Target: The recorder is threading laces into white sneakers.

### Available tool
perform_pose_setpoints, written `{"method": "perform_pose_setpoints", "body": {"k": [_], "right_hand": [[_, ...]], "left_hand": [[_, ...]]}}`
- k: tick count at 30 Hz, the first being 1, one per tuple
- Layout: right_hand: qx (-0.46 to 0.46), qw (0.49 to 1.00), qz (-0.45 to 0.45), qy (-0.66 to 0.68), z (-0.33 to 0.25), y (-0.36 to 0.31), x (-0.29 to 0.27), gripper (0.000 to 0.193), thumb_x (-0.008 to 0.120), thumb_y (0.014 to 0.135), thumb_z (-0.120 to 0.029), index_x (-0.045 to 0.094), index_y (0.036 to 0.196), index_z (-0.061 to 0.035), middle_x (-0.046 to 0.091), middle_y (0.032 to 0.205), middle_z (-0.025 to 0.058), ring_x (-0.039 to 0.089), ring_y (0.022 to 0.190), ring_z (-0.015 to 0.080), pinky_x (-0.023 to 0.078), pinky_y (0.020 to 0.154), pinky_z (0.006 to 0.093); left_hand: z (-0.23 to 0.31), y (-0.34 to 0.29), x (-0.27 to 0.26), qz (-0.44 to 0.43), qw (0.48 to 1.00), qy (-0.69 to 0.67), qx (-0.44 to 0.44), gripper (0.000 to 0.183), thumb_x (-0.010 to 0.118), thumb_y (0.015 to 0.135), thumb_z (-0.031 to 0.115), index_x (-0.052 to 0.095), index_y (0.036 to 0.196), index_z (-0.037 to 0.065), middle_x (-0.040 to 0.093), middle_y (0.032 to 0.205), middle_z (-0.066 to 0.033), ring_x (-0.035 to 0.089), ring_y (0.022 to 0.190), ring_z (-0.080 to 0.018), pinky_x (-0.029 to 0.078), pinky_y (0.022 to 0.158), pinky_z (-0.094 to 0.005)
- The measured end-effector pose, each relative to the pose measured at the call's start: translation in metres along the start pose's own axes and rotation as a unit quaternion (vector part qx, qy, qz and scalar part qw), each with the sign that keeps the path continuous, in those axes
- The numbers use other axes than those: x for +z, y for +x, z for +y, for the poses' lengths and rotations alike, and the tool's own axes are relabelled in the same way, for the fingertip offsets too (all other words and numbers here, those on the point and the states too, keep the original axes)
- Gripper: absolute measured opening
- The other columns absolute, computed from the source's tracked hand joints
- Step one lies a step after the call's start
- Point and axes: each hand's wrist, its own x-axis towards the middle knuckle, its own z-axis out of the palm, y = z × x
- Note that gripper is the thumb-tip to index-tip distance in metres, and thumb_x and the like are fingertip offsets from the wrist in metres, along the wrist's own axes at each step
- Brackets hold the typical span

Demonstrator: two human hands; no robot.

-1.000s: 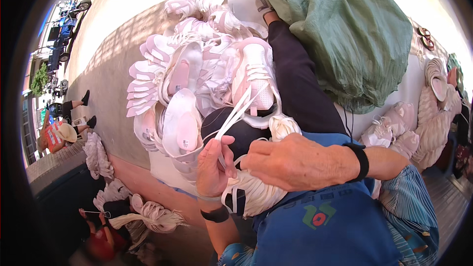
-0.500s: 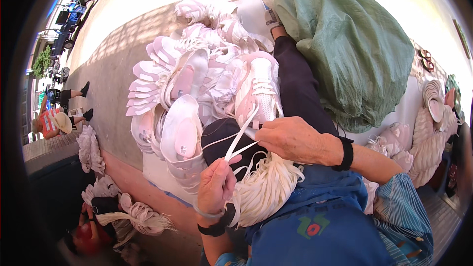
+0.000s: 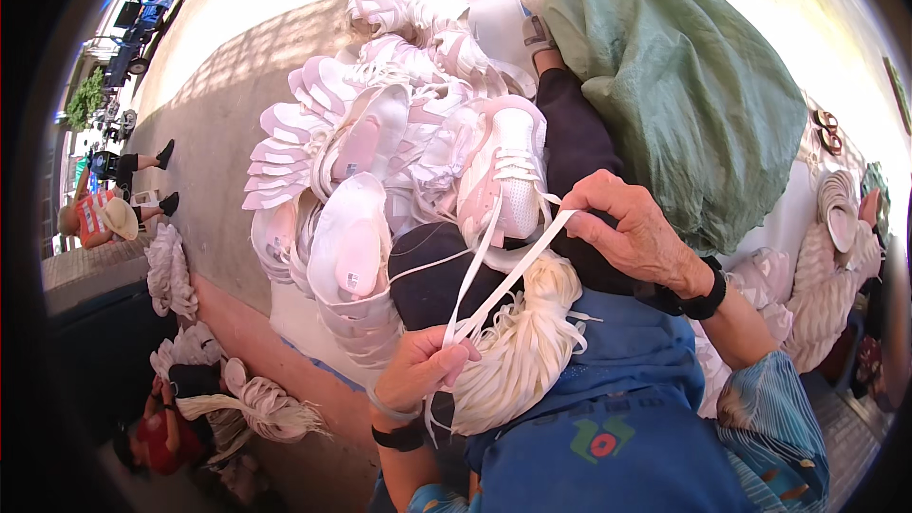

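A pink and white sneaker upper (image 3: 518, 204) with partly threaded laces rests toe toward me by my knee. A flat white shoelace (image 3: 522, 271) runs taut between my hands. My left hand (image 3: 423, 361), low in the view, is closed in a pinch on lace strands, one of which rises to the upper's side. Higher and to the right, my right hand (image 3: 627, 233) pinches the lace between thumb and fingers. A thick bundle of cream shoelaces (image 3: 518, 351) lies on my lap, under the stretched lace.
Stacked pink and white shoe uppers (image 3: 351, 228) crowd the left and middle. A large green sack (image 3: 674, 95) bulges at the right of my leg. More uppers (image 3: 822, 275) lie far right. Other people (image 3: 171, 427) sit at the left, one in an orange vest (image 3: 95, 218).
My right hand has moved up and to the right, drawing the lace out longer. My left hand has moved slightly down, still pinching lace strands.
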Motion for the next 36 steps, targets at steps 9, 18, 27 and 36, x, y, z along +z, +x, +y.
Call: {"method": "perform_pose_setpoints", "body": {"k": [9,18,27,36], "right_hand": [[0.031,0.922,0.175,0.345,-0.008,0.007,-0.051,0.023,0.046,0.098,-0.018,0.055,0.100,0.0025,0.046,0.068,-0.0023,0.048,0.066,0.0083,0.043,0.067,0.0229],[-0.071,0.868,0.341,0.354,-0.022,-0.016,-0.201,0.024,0.039,0.100,-0.012,0.050,0.109,0.0074,0.031,0.061,-0.0033,0.024,0.048,0.0044,0.024,0.037,0.0198],[0.152,0.976,0.155,0.007,-0.011,-0.002,-0.076,0.034,0.043,0.098,-0.028,0.066,0.099,-0.0022,0.049,0.072,-0.0033,0.042,0.058,0.0033,0.036,0.051,0.0196],[0.003,0.993,-0.076,-0.087,0.037,0.015,0.009,0.021,0.051,0.091,-0.018,0.062,0.096,-0.0008,0.063,0.079,0.0203,0.061,0.073,0.0377,0.048,0.066,0.0418]], "left_hand": [[-0.033,-0.048,-0.068,0.005,0.952,-0.218,0.215,0.030,0.045,0.098,0.029,0.055,0.093,0.002,0.039,0.052,0.0025,0.034,0.041,-0.0048,0.029,0.038,-0.0192],[-0.030,-0.055,-0.096,0.058,0.805,-0.409,0.425,0.038,0.029,0.103,0.028,0.048,0.128,0.006,0.037,0.063,0.0004,0.027,0.038,-0.0065,0.028,0.035,-0.0196],[-0.018,0.008,-0.010,0.100,0.932,-0.305,0.168,0.036,0.036,0.101,0.029,0.050,0.123,0.003,0.053,0.075,-0.0025,0.027,0.037,-0.0027,0.025,0.034,-0.0172],[-0.025,0.097,0.053,0.049,0.917,-0.397,0.007,0.030,0.044,0.098,0.025,0.058,0.118,0.008,0.065,0.091,-0.0066,0.032,0.038,-0.0034,0.027,0.033,-0.0186]]}}
